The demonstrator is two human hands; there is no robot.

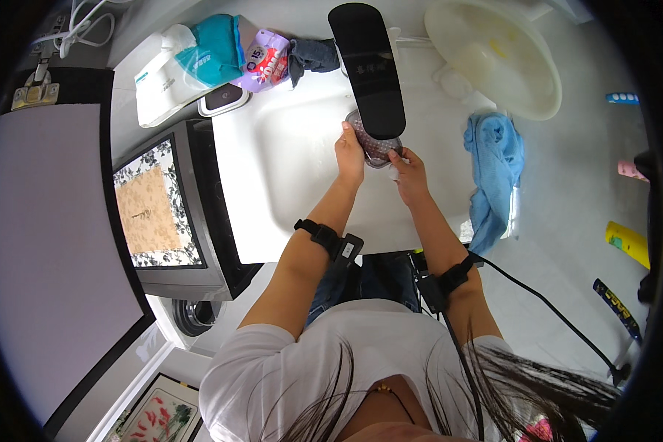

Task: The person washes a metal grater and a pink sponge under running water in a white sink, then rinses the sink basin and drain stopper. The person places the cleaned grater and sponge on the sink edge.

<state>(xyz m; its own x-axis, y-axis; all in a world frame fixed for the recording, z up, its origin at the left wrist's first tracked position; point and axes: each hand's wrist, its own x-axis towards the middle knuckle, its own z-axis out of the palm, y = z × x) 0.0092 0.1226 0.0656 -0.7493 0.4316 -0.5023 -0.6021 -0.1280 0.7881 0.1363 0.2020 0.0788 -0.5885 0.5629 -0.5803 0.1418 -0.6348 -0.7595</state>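
Observation:
Both of my hands hold a clear plastic container [374, 148] with dark reddish contents above the white sink basin [287, 143]. My left hand [350, 154] grips its left side, and my right hand [410, 175] grips its lower right corner, with something small and white beside the fingers. A long, glossy black panel [367, 72] hangs between the camera and the sink and hides the container's upper part. What exactly lies in the container is too small to tell.
Behind the sink lie a teal and white tissue pack [210, 50], a purple pouch [264, 61] and a dark cloth [314, 56]. A pale plastic basin [497, 61] leans at the back right, above a blue towel [493, 171]. A dark-framed appliance [190, 193] stands left.

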